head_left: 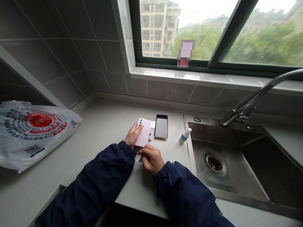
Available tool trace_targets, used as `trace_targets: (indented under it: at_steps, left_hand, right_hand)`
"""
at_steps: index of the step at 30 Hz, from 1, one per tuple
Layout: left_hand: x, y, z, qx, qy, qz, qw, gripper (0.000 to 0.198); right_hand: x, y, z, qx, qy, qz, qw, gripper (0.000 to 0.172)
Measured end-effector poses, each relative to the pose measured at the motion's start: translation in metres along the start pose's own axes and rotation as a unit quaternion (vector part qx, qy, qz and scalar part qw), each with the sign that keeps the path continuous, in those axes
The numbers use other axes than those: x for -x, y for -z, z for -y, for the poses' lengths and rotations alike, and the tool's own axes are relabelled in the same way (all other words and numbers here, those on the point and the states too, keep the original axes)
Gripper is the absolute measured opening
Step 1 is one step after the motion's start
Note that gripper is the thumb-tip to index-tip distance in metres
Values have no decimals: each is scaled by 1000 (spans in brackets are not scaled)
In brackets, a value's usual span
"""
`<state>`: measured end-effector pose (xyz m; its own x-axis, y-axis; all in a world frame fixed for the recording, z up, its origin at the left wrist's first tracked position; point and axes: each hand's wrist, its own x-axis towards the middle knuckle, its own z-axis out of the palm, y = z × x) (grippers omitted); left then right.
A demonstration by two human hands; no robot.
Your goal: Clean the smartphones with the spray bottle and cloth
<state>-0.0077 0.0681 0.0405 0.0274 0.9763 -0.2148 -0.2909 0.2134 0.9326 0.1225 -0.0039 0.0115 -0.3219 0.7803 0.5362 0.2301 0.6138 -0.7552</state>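
Observation:
A pale pink phone (144, 134), its back with the camera lenses facing up, is held in my left hand (133, 134). The thumb lies on its back near the lenses and fingertips show at the far edge. My right hand (152, 158) is closed in a pinch just below the phone's lower end, with a small dark item partly showing at its fingers, too hidden to name. Beside them on the counter (113, 116) lies a dark-framed phone (161, 126) with a grey screen area. A clear flat item (151, 123) lies partly behind the pink phone.
A small spray bottle (185, 136) stands by the left rim of a steel sink (191, 151) with a chrome faucet (251, 101). A white plastic bag (35, 132) with red and black print lies at left. Behind is a tiled wall below a window.

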Motion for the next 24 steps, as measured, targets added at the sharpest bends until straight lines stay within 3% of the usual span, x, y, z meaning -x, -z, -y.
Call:
trace_targets:
  at_steps: [3,8,13,24]
  left_hand:
    - [-21,4,-1,-129,-67,-91,985,40]
    - [-60,10,2,-234,-112,-175,950,35]
    - [-79,5,5,-331,-103,-197,917,38]
    - [-96,-12,0,-453,-116,-198,862,47]
  right_hand:
    - [0,0,-1,-4,-3,3,1000,32]
    - [-1,0,-5,-18,-5,-2,1000,34]
    - [-1,-1,-7,-32,-5,-6,999,36]
    - [-2,-2,-8,-45,-14,-8,999,37]
